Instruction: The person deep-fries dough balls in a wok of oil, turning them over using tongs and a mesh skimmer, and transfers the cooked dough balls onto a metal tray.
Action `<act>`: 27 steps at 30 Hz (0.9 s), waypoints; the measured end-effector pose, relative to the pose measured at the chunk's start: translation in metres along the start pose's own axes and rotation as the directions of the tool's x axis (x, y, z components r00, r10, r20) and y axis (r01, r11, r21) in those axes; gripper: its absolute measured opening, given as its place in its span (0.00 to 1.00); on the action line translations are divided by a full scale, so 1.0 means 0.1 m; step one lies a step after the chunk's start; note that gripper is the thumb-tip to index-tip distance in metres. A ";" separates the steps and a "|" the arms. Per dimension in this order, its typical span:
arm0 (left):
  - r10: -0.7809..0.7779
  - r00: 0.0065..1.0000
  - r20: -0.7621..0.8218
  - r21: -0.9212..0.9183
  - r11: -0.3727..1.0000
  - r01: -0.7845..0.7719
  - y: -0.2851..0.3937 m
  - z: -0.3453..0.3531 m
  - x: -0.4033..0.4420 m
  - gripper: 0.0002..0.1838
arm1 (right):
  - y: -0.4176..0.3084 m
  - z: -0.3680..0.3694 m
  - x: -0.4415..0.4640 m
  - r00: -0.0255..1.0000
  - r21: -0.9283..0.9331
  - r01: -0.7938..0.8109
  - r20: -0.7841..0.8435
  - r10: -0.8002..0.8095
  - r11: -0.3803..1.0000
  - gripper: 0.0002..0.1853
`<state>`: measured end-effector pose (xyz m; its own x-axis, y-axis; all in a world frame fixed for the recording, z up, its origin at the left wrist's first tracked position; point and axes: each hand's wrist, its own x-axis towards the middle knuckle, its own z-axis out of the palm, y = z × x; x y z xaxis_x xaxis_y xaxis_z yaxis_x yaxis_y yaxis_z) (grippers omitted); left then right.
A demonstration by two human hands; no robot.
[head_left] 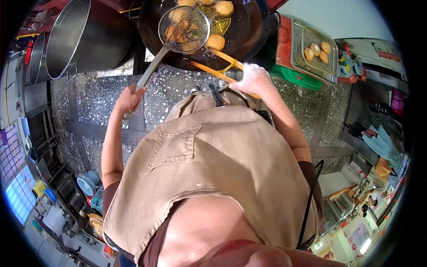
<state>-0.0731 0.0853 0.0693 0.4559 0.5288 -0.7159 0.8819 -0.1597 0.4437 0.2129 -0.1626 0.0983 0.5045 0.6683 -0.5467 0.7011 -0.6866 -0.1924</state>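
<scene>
My left hand (pixel 130 98) is closed around the long handle of a round mesh skimmer (pixel 184 29). Brown fried bits lie in the skimmer's mesh, which is over a dark wok (pixel 247 33) of oil. My right hand (pixel 252 81) grips a pair of long wooden chopsticks (pixel 212 72) with their tips spread apart. One tip reaches the wok beside a golden fried piece (pixel 216 42); whether it touches is hard to tell. Another golden piece (pixel 224 8) floats farther back, and several more are partly under or behind the skimmer.
A metal tray (pixel 314 66) with several fried pieces (pixel 325 47) stands right of the wok, above a green basin (pixel 299 79). Large metal pots (pixel 89 40) stand at the left. The speckled floor (pixel 153 100) lies between me and the stove.
</scene>
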 end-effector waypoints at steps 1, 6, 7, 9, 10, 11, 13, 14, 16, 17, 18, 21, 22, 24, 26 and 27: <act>-0.003 1.000 -0.002 0.011 1.000 0.003 0.02 0.00 -0.01 0.19 | 0.04 -0.05 -0.07 1.000 -0.004 -0.030 0.009 0.030 1.000 0.38; -0.003 1.000 0.010 0.002 1.000 0.003 -0.07 0.05 0.04 0.19 | 0.27 0.02 -0.11 0.970 -0.112 -0.079 -0.239 0.050 0.991 0.43; -0.012 1.000 0.013 -0.005 1.000 0.012 -0.06 0.05 0.04 0.19 | 0.29 0.04 -0.06 0.973 -0.146 -0.098 -0.222 0.064 0.984 0.43; -0.011 1.000 0.002 -0.017 1.000 0.011 -0.05 0.05 0.03 0.20 | 0.28 0.06 0.03 0.975 -0.181 -0.116 -0.210 0.077 0.977 0.43; -0.018 1.000 -0.008 -0.030 0.999 0.018 -0.05 0.05 0.03 0.20 | 0.27 0.10 0.08 0.976 -0.210 -0.120 -0.205 0.076 0.970 0.43; -0.015 1.000 -0.011 -0.030 0.999 0.015 -0.05 0.05 0.03 0.20 | 0.25 0.13 0.13 0.977 -0.240 -0.122 -0.201 0.074 0.963 0.43; -0.027 1.000 -0.001 -0.040 0.999 0.027 -0.05 0.05 0.03 0.21 | 0.23 0.17 0.19 0.977 -0.254 -0.122 -0.203 0.071 0.959 0.43; -0.026 1.000 -0.003 -0.041 0.999 0.026 -0.05 0.06 0.04 0.21 | 0.22 0.18 0.22 0.977 -0.269 -0.122 -0.202 0.068 0.955 0.43; -0.028 1.000 -0.003 -0.030 0.999 0.028 -0.06 0.06 0.04 0.21 | 0.23 0.20 0.25 0.976 -0.272 -0.123 -0.208 0.066 0.954 0.43; -0.027 1.000 -0.006 -0.034 0.999 0.027 -0.05 0.06 0.04 0.21 | 0.25 0.19 0.26 0.975 -0.271 -0.127 -0.211 0.070 0.954 0.43; -0.022 1.000 -0.013 -0.036 0.999 0.021 -0.04 0.07 0.02 0.21 | 0.27 0.18 0.27 0.974 -0.270 -0.130 -0.213 0.072 0.954 0.43; -0.013 1.000 -0.018 -0.046 0.999 0.012 -0.04 0.09 0.00 0.21 | 0.33 0.11 0.28 0.976 -0.261 -0.166 -0.181 0.121 0.951 0.42; -0.007 1.000 -0.015 -0.051 0.999 0.006 -0.03 0.09 0.00 0.21 | 0.36 0.10 0.27 0.977 -0.263 -0.164 -0.180 0.119 0.951 0.42; -0.017 1.000 -0.024 -0.040 0.999 0.016 -0.04 0.10 0.01 0.21 | 0.42 0.08 0.27 0.969 -0.252 -0.183 -0.211 0.131 0.950 0.42; -0.025 0.999 -0.026 -0.031 0.999 0.024 -0.02 0.11 0.01 0.21 | 0.45 0.02 0.22 0.967 -0.237 -0.197 -0.209 0.148 0.951 0.43; -0.022 0.999 -0.026 -0.035 0.999 0.021 -0.02 0.11 0.01 0.21 | 0.45 0.00 0.19 0.964 -0.229 -0.207 -0.215 0.158 0.951 0.43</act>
<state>-0.0733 0.0767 0.0619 0.4329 0.5538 -0.7113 0.8866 -0.1190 0.4469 0.2543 -0.1807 0.0791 0.7053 0.5969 -0.3825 0.6777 -0.7260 0.1167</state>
